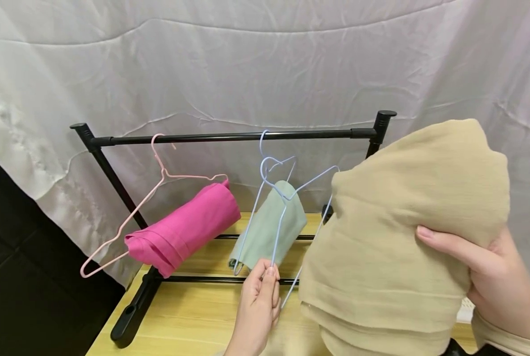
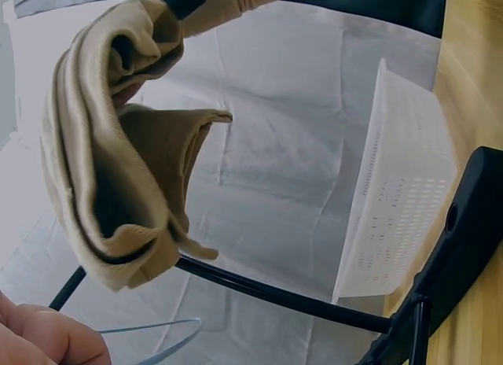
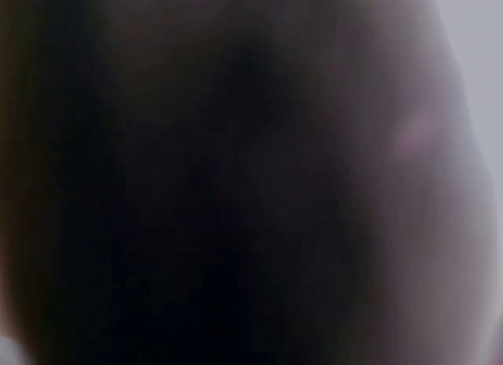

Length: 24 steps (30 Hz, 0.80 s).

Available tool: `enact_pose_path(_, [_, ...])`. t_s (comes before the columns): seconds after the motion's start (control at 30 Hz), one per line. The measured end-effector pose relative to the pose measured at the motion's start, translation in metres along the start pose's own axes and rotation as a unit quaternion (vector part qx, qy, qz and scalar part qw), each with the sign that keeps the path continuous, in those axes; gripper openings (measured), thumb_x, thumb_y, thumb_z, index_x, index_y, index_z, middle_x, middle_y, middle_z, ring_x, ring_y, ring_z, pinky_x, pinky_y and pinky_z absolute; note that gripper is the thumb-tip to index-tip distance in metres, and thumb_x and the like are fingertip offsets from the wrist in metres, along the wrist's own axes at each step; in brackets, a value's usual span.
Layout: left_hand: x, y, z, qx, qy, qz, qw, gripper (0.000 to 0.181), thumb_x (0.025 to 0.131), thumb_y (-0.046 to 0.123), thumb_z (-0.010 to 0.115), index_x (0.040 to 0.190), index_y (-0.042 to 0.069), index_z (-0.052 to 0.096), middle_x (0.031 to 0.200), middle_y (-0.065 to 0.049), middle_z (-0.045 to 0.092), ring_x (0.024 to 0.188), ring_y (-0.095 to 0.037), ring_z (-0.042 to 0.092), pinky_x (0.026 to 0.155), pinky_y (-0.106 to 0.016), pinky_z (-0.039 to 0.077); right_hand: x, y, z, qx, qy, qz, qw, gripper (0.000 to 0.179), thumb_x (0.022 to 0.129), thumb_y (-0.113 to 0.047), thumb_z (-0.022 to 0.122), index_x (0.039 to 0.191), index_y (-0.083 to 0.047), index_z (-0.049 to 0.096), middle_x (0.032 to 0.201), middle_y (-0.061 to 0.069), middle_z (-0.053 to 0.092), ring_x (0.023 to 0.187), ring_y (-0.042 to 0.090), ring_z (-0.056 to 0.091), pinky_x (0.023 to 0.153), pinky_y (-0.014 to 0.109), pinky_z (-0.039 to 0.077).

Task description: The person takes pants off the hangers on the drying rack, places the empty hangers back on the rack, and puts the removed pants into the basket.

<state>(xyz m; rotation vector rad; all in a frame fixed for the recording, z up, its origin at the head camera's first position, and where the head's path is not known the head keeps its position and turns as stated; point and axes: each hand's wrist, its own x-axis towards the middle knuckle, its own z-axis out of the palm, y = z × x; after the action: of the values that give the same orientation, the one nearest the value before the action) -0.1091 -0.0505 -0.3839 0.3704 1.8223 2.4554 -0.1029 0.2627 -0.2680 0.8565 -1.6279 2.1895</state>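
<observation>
My left hand (image 1: 258, 301) pinches a light-blue wire hanger (image 1: 278, 232) near one end, its hook pointing up and unattached. In my right hand (image 1: 492, 267) is a thick, folded beige cloth (image 1: 394, 237), the thumb lying across its front. This cloth overlaps the hanger's far side in the head view; the left wrist view shows its layered, folded edge (image 2: 118, 255). Behind the held hanger, another blue hanger (image 1: 261, 143) hangs on the rack with a pale green cloth (image 1: 265, 227) on it. The right wrist view is dark and blurred.
A black rack's top rail (image 1: 220, 137) spans the scene. At its left hangs a pink hanger (image 1: 126, 222) with a magenta cloth (image 1: 184, 222). The rack stands on a wooden table (image 1: 193, 321). A white perforated basket (image 2: 401, 192) sits beyond its foot. Grey curtain (image 1: 247, 74) behind.
</observation>
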Motion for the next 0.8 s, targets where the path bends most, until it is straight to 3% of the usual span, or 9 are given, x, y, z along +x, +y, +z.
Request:
enact_pose_path(0.2, [-0.001,0.0,0.0,0.021,0.005,0.003,0.9998,0.035,0.119,0.029,0.039,0.105,-0.004,0.043,0.06,0.007,0.03,0.041,-0.001,0.026,0.038,-0.015,0.025,-0.007,-0.006,-0.02,-0.033,0.053,0.004,0.998,0.043,0.093,0.032,0.04,0.131,0.015,0.054,0.11,0.02,0.075,0.082,0.035,0.08,0.061,0.044,0.065])
enact_pose_path(0.4, [-0.002,0.001,0.0,0.031,0.005,0.011,0.9994,0.035,0.119,0.03,0.04,0.105,-0.003,0.044,0.06,0.007,0.029,0.041,-0.001,0.026,0.039,-0.014,0.025,-0.019,-0.006,-0.048,-0.085,0.142,0.019,0.986,0.051,0.09,0.029,0.052,0.138,0.011,0.053,0.108,0.02,0.077,0.073,0.035,0.079,0.053,0.047,0.063])
enact_pose_path(0.53, [-0.003,0.003,0.001,0.042,0.006,0.014,0.999,0.036,0.118,0.031,0.041,0.105,-0.002,0.045,0.06,0.007,0.03,0.042,0.0,0.026,0.041,-0.013,0.026,-0.031,-0.002,-0.078,-0.11,0.154,0.105,0.9762,0.047,0.099,0.015,0.05,0.141,-0.004,0.049,0.117,0.008,0.072,0.084,0.028,0.079,0.061,0.041,0.065])
enact_pose_path(0.63, [-0.003,0.004,0.001,0.049,0.008,0.013,0.9987,0.036,0.118,0.032,0.042,0.106,-0.002,0.046,0.06,0.007,0.03,0.043,-0.001,0.027,0.041,-0.013,0.026,-0.037,-0.003,-0.09,-0.119,0.146,0.17,0.9674,0.035,0.106,0.005,0.045,0.133,-0.015,0.056,0.113,0.001,0.073,0.086,0.023,0.078,0.065,0.037,0.065])
enact_pose_path(0.8, [-0.001,0.004,0.002,0.052,0.011,0.02,0.9984,0.033,0.118,0.03,0.043,0.107,-0.001,0.048,0.059,0.007,0.031,0.044,-0.001,0.028,0.041,-0.014,0.025,-0.033,-0.009,-0.085,-0.079,0.18,0.153,0.9684,0.039,0.107,0.008,0.043,0.119,-0.017,0.071,0.099,0.002,0.077,0.078,0.019,0.079,0.062,0.03,0.064])
